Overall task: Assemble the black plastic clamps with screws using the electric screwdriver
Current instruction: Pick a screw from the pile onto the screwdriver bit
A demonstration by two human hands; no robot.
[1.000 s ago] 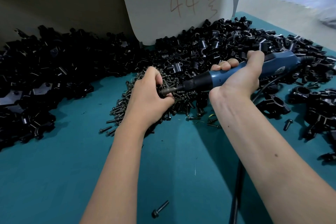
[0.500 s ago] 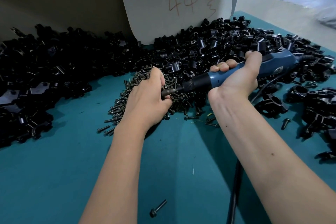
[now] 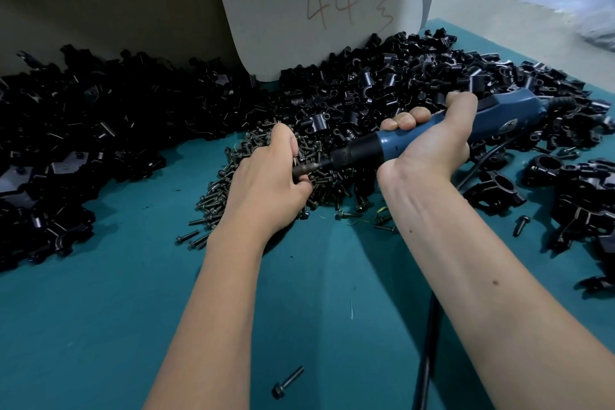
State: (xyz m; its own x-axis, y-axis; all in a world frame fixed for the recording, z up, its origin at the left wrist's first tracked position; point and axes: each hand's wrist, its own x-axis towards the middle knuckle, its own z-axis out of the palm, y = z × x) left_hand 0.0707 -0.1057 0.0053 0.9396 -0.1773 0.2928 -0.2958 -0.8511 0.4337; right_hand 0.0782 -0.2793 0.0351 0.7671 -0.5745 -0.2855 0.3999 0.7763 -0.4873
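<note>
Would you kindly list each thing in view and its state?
Screwdriver: held level, bit pointing into left hand.
Right hand: grips the screwdriver.
Left hand: fingers curled at the bit tip, over the screw pile.
Screw pile: loose heap.
Clamps: loose heaps.
Lone screw: lying flat.

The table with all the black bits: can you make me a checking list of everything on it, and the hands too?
Surface: teal table mat, bare in front.
Job's things: blue electric screwdriver, bit aimed left into the left hand; screw pile; heaps of black clamp parts; assembled clamps on the right.
Clutter: stray screw near the front edge.
Hands: left hand pinches something at the bit tip, hidden by fingers; right hand grips the screwdriver.
Cables: black cord runs toward the person.
Surroundings: cardboard marked 44.
</note>
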